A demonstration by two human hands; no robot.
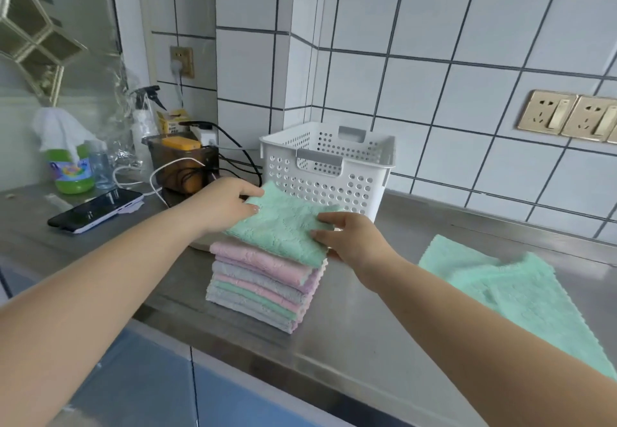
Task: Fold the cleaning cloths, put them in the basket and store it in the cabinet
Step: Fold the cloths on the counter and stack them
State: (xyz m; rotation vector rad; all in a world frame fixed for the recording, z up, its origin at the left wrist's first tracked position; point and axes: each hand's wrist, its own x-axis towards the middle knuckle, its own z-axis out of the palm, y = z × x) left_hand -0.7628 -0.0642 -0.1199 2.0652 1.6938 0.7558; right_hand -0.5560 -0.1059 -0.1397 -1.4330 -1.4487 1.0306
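A folded green cloth point(283, 226) lies at a slant on top of a stack of folded cloths point(263, 288) in pink, grey and green on the steel counter point(350, 333). My left hand point(227, 204) grips the green cloth's far left corner, thumb on top. My right hand point(347, 236) pinches its right edge. Just behind the stack stands a white perforated basket point(329, 167) with grey handles; I see nothing in it. An unfolded green cloth point(521, 296) lies spread on the counter at the right.
At the left are a phone point(95, 209) on a white cable, a green bottle point(71, 169), a spray bottle point(145, 122) and a dark box point(182, 162) with black cables. Tiled walls with gold sockets point(567, 116) stand behind. Blue cabinet fronts point(160, 390) lie below the counter edge.
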